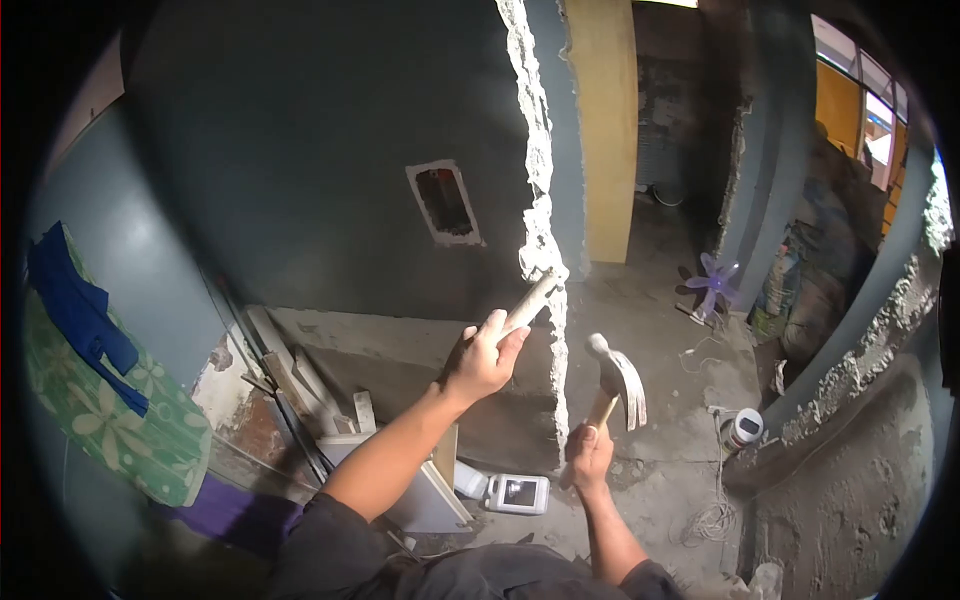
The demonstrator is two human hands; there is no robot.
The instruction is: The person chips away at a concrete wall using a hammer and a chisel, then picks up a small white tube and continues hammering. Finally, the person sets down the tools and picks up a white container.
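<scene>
My left hand (483,358) is closed round a pale chisel-like bar (528,305), whose far end meets the rough white broken edge (538,215) of the dark grey wall (300,150). To the right and lower, my right hand (591,455) grips the wooden handle of a claw hammer (622,378). The hammer's head is raised, apart from the bar and the wall edge. A rectangular cut-out (444,203) with a white rim is in the wall, left of the broken edge.
A white jug (518,494) and boards (420,500) are on the floor near my body. A purple fan (713,284), a white round device (745,427) and a coiled cable (712,523) lie to the right. Green patterned cloth (120,400) hangs at left.
</scene>
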